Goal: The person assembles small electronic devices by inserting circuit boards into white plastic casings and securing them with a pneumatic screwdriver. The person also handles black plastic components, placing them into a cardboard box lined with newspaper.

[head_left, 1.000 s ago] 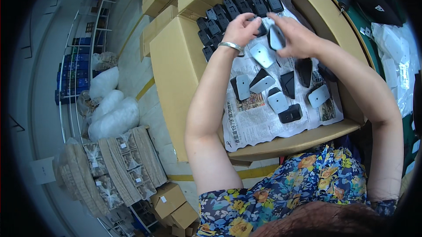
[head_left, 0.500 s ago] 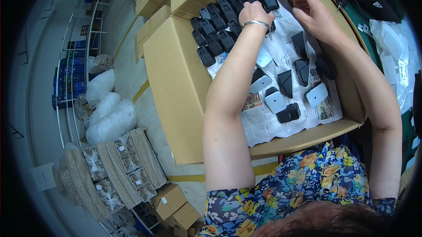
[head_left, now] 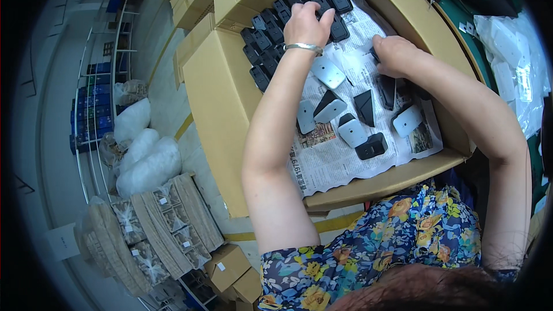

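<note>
Several rows of black rectangular plastic blocks [head_left: 271, 28] crowd the far left of the brown cardboard box [head_left: 219, 109]; bare printed newspaper [head_left: 364, 28] separates them from its right wall. The left hand [head_left: 308, 25] arches over the blocks, its grip unclear. The right hand [head_left: 396, 56], earlier spread, now pinches a mostly hidden black piece [head_left: 375, 54], lower down.

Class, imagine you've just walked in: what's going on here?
Someone in a blue floral fabric top works bare-handed over an open brown cardboard box lined with printed newspaper. The left hand is at the grouped black rectangular plastic-looking pieces on the far side. The right hand curls to their right, apparently holding a dark piece, mostly hidden. Nearer the person, pale-grey rounded plates and a black triangular piece lie scattered.
</note>
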Motion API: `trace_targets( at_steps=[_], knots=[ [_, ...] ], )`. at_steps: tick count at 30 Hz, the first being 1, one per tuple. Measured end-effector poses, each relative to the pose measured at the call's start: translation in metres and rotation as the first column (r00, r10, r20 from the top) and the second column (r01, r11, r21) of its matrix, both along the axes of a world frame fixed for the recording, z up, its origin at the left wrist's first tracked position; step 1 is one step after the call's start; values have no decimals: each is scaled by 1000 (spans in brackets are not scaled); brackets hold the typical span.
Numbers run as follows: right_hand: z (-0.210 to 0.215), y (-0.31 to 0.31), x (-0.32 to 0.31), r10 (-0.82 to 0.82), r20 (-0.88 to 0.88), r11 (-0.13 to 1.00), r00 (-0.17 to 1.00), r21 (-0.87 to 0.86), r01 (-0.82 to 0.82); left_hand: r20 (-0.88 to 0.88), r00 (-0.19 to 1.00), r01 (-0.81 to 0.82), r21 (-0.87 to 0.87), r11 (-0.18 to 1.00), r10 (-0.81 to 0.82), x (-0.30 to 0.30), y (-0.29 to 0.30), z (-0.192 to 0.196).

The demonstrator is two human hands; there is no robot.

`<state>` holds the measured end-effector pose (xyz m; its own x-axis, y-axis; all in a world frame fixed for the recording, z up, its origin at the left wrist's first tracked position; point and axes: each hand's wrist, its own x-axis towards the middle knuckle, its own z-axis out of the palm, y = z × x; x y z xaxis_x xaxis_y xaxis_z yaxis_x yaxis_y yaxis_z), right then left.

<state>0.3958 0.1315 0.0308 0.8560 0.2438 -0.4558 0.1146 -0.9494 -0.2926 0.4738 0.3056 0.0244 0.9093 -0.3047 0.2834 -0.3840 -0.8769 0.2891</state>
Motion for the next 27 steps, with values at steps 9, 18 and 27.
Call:
trace_targets(
  at_steps=[9,18,27],
  knots=[
    [-11,-4,16,-359,-181,457,916,821,341,-643,651,-248,-682,688,-403,-14,-21,3],
    [-13,-10,23,-494,53,593,868,751,291,-496,859,-69,-353,933,-124,14,-43,-9],
    [48,-50,-62,-163,109,873,981,478,92,-348,913,-57,403,913,211,20,-84,-16]
  ],
)
